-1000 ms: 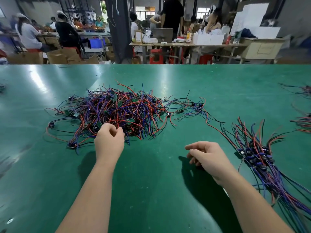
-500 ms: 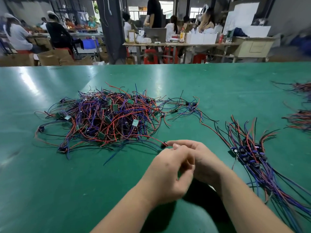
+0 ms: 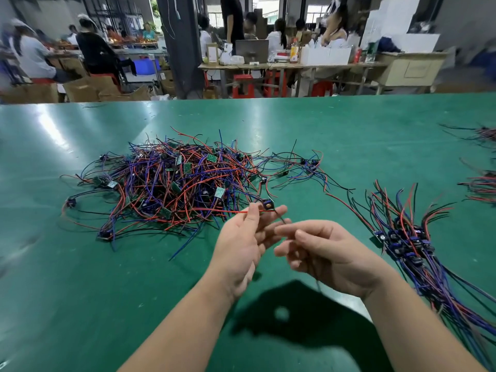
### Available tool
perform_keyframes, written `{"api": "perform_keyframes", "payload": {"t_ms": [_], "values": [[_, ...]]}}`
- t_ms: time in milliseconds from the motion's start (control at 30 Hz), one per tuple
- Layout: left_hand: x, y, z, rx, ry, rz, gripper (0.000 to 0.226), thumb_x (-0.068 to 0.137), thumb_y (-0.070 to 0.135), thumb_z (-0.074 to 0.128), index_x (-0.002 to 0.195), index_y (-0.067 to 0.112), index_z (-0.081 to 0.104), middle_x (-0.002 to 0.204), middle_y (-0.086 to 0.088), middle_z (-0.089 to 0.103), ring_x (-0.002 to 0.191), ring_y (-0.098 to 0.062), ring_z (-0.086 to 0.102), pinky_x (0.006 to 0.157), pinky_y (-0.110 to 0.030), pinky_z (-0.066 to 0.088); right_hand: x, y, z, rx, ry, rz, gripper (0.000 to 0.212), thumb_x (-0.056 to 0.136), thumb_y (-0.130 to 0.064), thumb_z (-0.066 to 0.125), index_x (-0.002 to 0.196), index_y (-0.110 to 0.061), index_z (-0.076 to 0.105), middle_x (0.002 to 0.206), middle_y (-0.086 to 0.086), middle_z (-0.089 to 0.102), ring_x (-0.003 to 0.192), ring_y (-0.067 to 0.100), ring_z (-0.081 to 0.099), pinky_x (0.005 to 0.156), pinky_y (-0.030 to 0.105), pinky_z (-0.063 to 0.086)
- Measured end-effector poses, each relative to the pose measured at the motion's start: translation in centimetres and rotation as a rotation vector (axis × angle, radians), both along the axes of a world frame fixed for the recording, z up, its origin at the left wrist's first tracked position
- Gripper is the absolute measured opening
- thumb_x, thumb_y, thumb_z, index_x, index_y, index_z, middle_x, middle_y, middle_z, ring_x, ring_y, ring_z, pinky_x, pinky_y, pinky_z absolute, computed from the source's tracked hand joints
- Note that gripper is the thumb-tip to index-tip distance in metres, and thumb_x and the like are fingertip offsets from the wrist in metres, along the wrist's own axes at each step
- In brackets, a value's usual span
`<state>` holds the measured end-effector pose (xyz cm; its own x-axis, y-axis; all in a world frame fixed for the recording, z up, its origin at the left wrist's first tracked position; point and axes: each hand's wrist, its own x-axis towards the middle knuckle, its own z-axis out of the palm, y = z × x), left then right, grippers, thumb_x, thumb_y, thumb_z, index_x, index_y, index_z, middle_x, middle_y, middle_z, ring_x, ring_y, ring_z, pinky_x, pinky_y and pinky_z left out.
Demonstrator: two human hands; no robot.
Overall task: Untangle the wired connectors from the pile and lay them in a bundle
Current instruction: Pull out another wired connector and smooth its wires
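Note:
A tangled pile of red, blue, purple and black wired connectors (image 3: 177,189) lies on the green table (image 3: 80,291). My left hand (image 3: 241,245) is raised just right of the pile and pinches one small dark connector (image 3: 267,204) at its fingertips; its red and blue wires trail left into the pile. My right hand (image 3: 324,256) is close beside it and pinches the thin black wire (image 3: 281,220) that runs down from that connector. At the right lies a straightened bundle of connectors (image 3: 408,242) with wires fanned out above and below.
Two more small wire clusters (image 3: 483,186) lie near the table's right edge. A loose group of connectors (image 3: 308,165) trails off the pile's right side. Beyond the table's far edge people sit at workbenches with boxes and stools.
My left hand left the pile's front edge and came right to meet my right hand. Both hands then rose, lifting one connector clear of the pile while its wires still trail into it.

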<state>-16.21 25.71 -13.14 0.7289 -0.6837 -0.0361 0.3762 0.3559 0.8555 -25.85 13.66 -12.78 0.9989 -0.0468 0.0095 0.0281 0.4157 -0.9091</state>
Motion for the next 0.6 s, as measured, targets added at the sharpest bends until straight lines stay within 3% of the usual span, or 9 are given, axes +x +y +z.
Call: {"api": "perform_keyframes", "payload": {"t_ms": [100,200,267,367,467,533,600], "values": [[0.5,0.2,0.2,-0.049,0.020,0.048,0.022,0.101,0.023,0.039,0.092,0.012,0.056,0.093,-0.005,0.075,0.076,-0.013,0.071,0.075,-0.034,0.055,-0.1,0.2,-0.1,-0.099,0.048,0.077,0.043,0.071,-0.039,0.079,0.100,-0.008,0.074,0.102,0.014,0.072,0.084,0.018,0.067,0.070,0.021,0.050],[0.9,0.4,0.3,0.000,-0.124,0.136,0.021,0.101,0.017,0.040,0.094,0.015,0.060,0.083,-0.003,0.075,0.065,-0.011,0.068,0.064,-0.022,0.055,0.2,0.2,-0.1,-0.177,0.100,-0.027,0.030,0.079,-0.038,0.068,0.082,-0.009,0.075,0.108,0.015,0.070,0.094,0.022,0.067,0.078,0.027,0.051],[1.0,0.5,0.1,0.078,-0.283,0.191,0.024,0.101,0.011,0.040,0.096,0.017,0.063,0.077,-0.001,0.074,0.059,-0.010,0.065,0.060,-0.019,0.052,0.7,0.2,-0.1,-0.164,0.144,-0.234,0.028,0.076,-0.039,0.064,0.069,-0.012,0.070,0.096,0.013,0.072,0.083,0.022,0.067,0.073,0.030,0.052],[0.9,0.7,-0.2,0.184,-0.518,0.226,0.029,0.100,0.005,0.041,0.098,0.023,0.064,0.075,0.001,0.071,0.053,-0.009,0.062,0.059,-0.019,0.053,1.2,-0.3,-0.1,-0.107,0.144,-0.500,0.031,0.069,-0.039,0.065,0.072,-0.008,0.067,0.074,0.008,0.064,0.059,0.016,0.057,0.055,0.023,0.047],[0.1,0.8,-0.6,0.293,-0.756,0.155,0.023,0.099,0.009,0.045,0.106,0.010,0.067,0.081,0.000,0.068,0.051,-0.005,0.060,0.059,-0.017,0.050,1.2,-0.3,-0.1,-0.096,0.070,-0.522,0.035,0.062,-0.038,0.071,0.082,-0.009,0.073,0.068,0.002,0.060,0.053,0.010,0.048,0.050,0.018,0.041],[-0.5,0.8,-0.7,0.357,-0.945,0.057,0.031,0.096,0.019,0.045,0.113,0.006,0.067,0.084,0.006,0.067,0.060,0.001,0.058,0.067,-0.018,0.050,1.3,-0.1,-0.2,-0.111,0.016,-0.464,0.037,0.059,-0.033,0.075,0.087,-0.009,0.073,0.069,0.001,0.063,0.051,0.009,0.046,0.049,0.018,0.040],[-1.0,0.8,-0.8,0.391,-1.146,-0.003,0.033,0.092,0.021,0.041,0.101,0.007,0.070,0.088,0.004,0.068,0.073,-0.002,0.060,0.075,-0.021,0.048,1.3,0.1,-0.3,-0.162,0.019,-0.429,0.034,0.058,-0.025,0.076,0.088,-0.009,0.071,0.071,0.003,0.065,0.053,0.012,0.046,0.051,0.021,0.038]]}}
